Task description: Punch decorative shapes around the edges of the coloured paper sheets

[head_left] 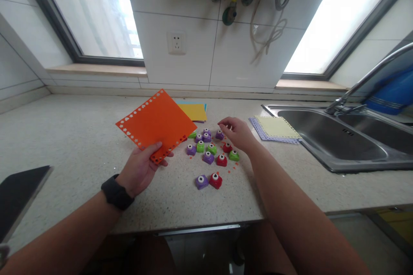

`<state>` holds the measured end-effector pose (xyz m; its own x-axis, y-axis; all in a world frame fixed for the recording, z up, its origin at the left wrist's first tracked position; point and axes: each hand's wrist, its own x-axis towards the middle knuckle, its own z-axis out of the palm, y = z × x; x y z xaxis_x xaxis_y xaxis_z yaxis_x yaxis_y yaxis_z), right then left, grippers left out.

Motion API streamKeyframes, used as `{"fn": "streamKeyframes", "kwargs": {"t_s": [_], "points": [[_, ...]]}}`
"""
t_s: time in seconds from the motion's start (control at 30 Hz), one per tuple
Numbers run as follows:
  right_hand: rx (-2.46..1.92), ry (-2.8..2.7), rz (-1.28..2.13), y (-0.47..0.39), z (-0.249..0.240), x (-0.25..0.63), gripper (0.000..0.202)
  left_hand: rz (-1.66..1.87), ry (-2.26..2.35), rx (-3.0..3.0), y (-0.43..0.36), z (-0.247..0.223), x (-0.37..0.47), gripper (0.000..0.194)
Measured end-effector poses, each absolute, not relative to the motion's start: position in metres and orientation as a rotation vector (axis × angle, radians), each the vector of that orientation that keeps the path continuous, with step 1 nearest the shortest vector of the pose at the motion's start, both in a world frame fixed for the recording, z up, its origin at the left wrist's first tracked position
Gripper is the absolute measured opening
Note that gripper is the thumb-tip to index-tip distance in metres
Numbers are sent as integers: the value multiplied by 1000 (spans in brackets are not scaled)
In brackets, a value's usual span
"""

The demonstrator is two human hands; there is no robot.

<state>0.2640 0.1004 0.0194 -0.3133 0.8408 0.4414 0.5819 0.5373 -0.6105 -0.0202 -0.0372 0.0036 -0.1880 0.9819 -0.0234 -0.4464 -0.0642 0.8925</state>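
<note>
Currently I have the left hand (145,167) pinching the orange sheet (158,124) by its near corner; right of that grip, my right hand (237,132) curls beside a purple punch (220,135), its hold unclear to me.

Okay, I count seven purple punches (201,182), four green punches (234,155) and three red punches (221,160), maybe a fourth red mostly hidden. Also one orange sheet (158,122), two paper stacks (277,128), two sink basins (325,137), one wall socket (176,43).
</note>
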Motion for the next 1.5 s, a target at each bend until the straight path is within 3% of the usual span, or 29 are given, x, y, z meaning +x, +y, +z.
{"fn": "streamKeyframes", "kwargs": {"t_s": [0.3,0.63,1.07,1.17,1.27,1.4,1.5], "points": [[-956,-2423,282,73,31,236,14,1593,980,746,-37,2,-18,22],[-1004,-2563,4,81,28,219,26,1579,980,756,-37,2,-16,25],[-1012,-2609,-4,88,23,216,15,1532,1039,822,-37,-6,-12,26],[-1040,-2405,207,90,24,217,15,1522,1048,843,-37,-6,-11,25],[-1064,-1939,670,91,27,217,19,1511,1051,854,-38,-6,-10,25],[-822,-1383,1324,86,32,217,28,1460,1064,910,-39,-8,-11,22],[-656,-1254,1543,79,35,218,34,1429,1074,963,-40,-11,-12,22]]}}
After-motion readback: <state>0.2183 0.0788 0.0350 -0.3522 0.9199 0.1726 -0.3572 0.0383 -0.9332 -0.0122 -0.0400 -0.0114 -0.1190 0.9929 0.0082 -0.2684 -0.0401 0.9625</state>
